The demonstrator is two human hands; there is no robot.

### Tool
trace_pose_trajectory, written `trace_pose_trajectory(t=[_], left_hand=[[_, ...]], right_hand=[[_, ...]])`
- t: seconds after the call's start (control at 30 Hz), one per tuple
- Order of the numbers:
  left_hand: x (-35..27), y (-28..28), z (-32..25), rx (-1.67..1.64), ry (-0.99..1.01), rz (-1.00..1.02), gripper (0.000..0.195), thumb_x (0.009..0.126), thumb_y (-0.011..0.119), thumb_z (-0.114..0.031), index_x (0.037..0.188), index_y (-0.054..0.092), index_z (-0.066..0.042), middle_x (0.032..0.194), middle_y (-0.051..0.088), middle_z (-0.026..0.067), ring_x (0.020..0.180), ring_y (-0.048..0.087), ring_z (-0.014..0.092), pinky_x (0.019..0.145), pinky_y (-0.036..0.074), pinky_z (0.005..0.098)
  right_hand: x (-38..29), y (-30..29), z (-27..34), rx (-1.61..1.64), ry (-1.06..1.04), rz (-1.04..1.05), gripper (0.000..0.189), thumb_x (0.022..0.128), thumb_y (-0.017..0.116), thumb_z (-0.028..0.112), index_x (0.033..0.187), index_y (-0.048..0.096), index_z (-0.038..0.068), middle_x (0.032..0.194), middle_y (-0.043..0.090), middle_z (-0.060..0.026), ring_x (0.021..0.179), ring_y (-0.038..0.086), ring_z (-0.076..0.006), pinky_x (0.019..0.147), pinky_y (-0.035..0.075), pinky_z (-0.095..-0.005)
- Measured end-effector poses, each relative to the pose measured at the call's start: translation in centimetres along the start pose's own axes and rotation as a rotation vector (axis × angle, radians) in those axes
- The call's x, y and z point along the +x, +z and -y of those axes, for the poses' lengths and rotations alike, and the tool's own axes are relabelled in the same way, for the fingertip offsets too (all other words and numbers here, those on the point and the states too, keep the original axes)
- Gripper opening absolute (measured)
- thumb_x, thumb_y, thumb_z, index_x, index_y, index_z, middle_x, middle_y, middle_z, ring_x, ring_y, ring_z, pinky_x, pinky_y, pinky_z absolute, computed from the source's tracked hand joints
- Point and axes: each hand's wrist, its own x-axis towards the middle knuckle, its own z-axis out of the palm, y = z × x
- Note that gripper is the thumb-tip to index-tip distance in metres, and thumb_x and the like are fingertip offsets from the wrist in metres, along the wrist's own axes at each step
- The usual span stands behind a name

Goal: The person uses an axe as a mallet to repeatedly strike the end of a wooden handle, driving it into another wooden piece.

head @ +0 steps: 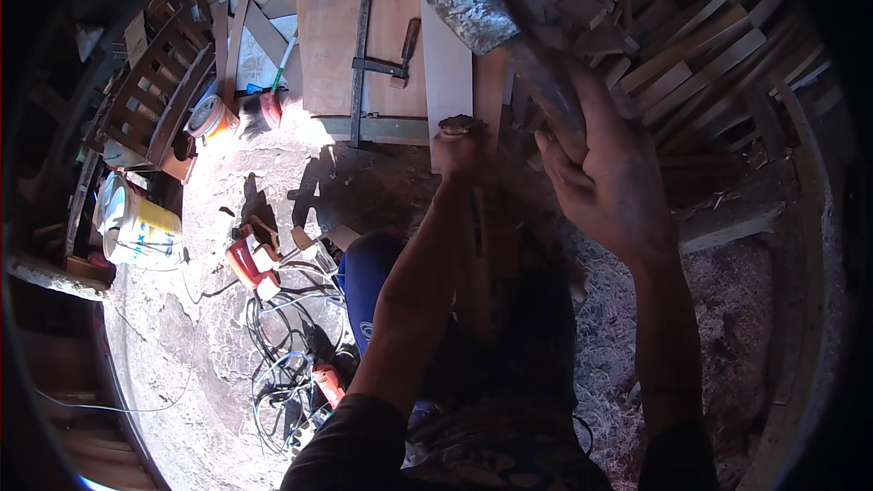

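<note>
My right hand [600, 170] is closed around the handle of a raised hammer or mallet [474, 7], whose blocky head has a worn, pale face. Lower and to the left, my left hand [460, 157] is wrapped around an upright handle with a frayed, flattened top [462, 125], which looks like a chisel's. The hammer head is apart from that top. Beneath my left hand, a narrow wooden piece [477, 286] with a dark slot or strip lies between my legs. Shadow and my left forearm hide the tool's lower end.
Ahead are wide boards [389, 7] with a bar clamp [361, 48] on them. Wood offcuts [709, 48] pile up at right. Left are a white bucket [146, 228], an orange bucket [208, 119], a red power tool [252, 259] and tangled cables [273, 341]. Shavings [607, 327] cover the floor at right.
</note>
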Motion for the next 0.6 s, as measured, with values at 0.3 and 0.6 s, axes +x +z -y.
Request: trace_pose_trajectory(t=[0.3, 0.6], left_hand=[[-5.6, 1.6, -3.7, -0.071, 0.322, 0.103, 0.011, 0.081, 0.07, -0.008, 0.09, 0.069, -0.002, 0.097, 0.07, 0.0023, 0.09, 0.064, 0.014, 0.077, 0.051, 0.0332], [-1.8, 0.9, -0.2, 0.174, 0.158, 0.114, 0.016, 0.081, 0.075, -0.017, 0.082, 0.07, -0.002, 0.074, 0.07, 0.0077, 0.069, 0.066, 0.015, 0.065, 0.052, 0.0313]], right_hand=[[-6.7, 5.2, -5.6, -0.188, 0.228, 0.491, 0.054, 0.085, 0.06, 0.003, 0.135, 0.041, 0.004, 0.084, 0.065, -0.0257, 0.083, 0.065, -0.0452, 0.071, 0.05, -0.0541], [-1.2, -1.0, 0.2, 0.109, 0.089, 0.077, 0.06, 0.08, 0.068, -0.002, 0.135, 0.045, 0.007, 0.089, 0.067, -0.0179, 0.078, 0.071, -0.0304, 0.067, 0.055, -0.039]])
